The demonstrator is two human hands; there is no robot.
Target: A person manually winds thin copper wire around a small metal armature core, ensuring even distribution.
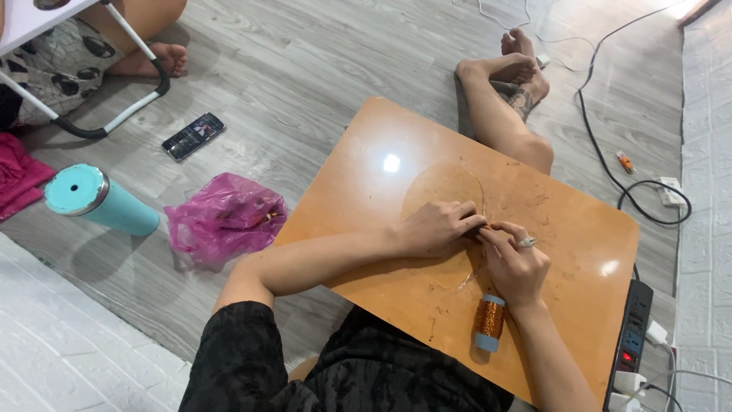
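My left hand [438, 227] and my right hand [515, 259] meet at the middle of a low orange-brown table [366, 183]. The fingertips of both pinch a thin copper wire [482, 194] that curves in a loop over the tabletop. My right hand wears a ring. A spool of copper wire [489, 321] with pale blue ends stands upright on the table just below my right wrist.
A pink plastic bag [226, 217], a teal tumbler [99, 200] and a black phone [193, 136] lie on the grey floor to the left. A power strip [630, 345] and black cables [610, 172] lie at the right. Another person's bare foot [164, 57] shows at top left.
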